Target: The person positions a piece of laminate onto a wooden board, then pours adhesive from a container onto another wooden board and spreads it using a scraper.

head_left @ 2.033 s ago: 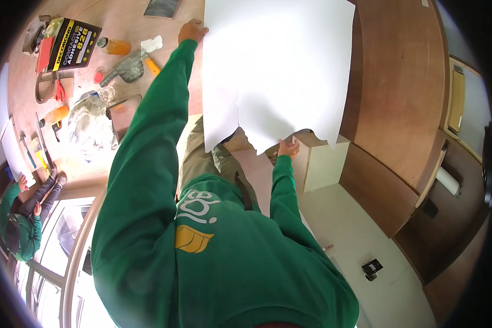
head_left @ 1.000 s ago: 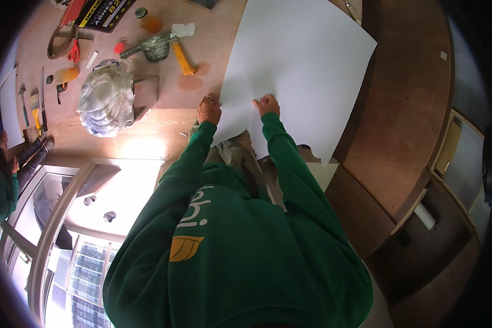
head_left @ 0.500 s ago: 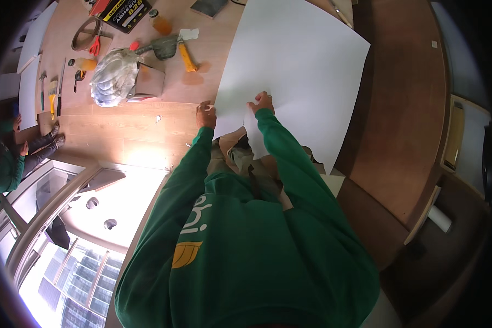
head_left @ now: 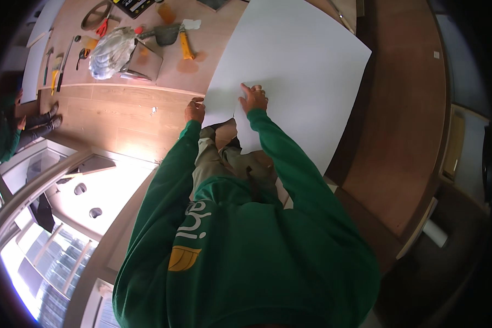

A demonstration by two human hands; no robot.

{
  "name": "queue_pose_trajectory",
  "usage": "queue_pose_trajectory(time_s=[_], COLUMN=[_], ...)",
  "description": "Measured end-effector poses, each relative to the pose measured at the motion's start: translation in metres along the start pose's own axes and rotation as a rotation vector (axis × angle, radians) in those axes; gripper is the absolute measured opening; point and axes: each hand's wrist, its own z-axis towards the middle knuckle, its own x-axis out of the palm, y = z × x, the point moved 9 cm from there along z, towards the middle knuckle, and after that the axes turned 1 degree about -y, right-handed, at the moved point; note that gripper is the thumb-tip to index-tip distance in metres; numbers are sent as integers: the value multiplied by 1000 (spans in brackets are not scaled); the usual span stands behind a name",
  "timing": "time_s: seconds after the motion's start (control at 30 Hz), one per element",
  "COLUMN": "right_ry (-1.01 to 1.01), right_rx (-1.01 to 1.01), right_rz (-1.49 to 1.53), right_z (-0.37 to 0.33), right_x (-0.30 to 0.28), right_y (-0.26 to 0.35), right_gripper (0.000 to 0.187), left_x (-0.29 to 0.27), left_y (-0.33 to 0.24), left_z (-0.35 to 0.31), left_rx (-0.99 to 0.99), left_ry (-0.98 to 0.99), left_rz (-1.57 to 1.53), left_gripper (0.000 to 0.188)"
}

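Observation:
A large white sheet (head_left: pixel 290 60) spreads out in front of me, with a short slit and a ragged near edge above my legs. My left hand (head_left: pixel 194 111) is at the sheet's left edge, its fingers curled in and closed on that edge. On the sheet's surface rests my right hand (head_left: pixel 253 99). Its index finger reaches forward and its thumb stands apart, with nothing held. The undersides of both hands are hidden.
Left on the worktop are a scraper with a dark blade (head_left: pixel 167 35), a yellow-handled tool (head_left: pixel 186 45), a plastic-wrapped bundle (head_left: pixel 110 53), red scissors (head_left: pixel 102 27) and a brush (head_left: pixel 55 71). Another person (head_left: pixel 11 128) is at far left. Brown board (head_left: pixel 391 126) lies right.
My right hand has gone from curled fingers to spread ones on the sheet. Both hands appear slightly farther left and up as the view shifts.

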Motion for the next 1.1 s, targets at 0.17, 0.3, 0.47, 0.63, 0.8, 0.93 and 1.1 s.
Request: queue_pose_trajectory(time_s=[0.17, 0.3, 0.47, 0.63, 0.8, 0.93, 1.1], right_ry=[8, 46, 88, 90, 68, 94, 114], right_rx=[-102, -100, -96, -138, -110, -102, -64], right_rz=[-50, -56, -148, -164, -218, -191, -155], right_z=[-12, -10, -11, -17, -10, -11, -9], right_x=[0, -3, -2, -5, 0, 1, -9], right_y=[1, 10, 2, 15, 11, 9, 6], right_gripper=[54, 56, 59, 59, 56, 58, 59], left_x=[1, -2, 1, -8, -4, -1, -2], left_y=[4, 13, -8, -6, -7, -1, -14], left_z=[-4, 1, -5, -4, 5, 1, -3], left_rx=[-29, -34, -25, 25, 115, 66, 46], left_ry=[-17, -4, -10, -30, -32, -41, -34], left_rz=[-34, -77, 50, 74, 113, 143, 88], left_gripper=[27, 28, 30, 30, 30, 32, 33])
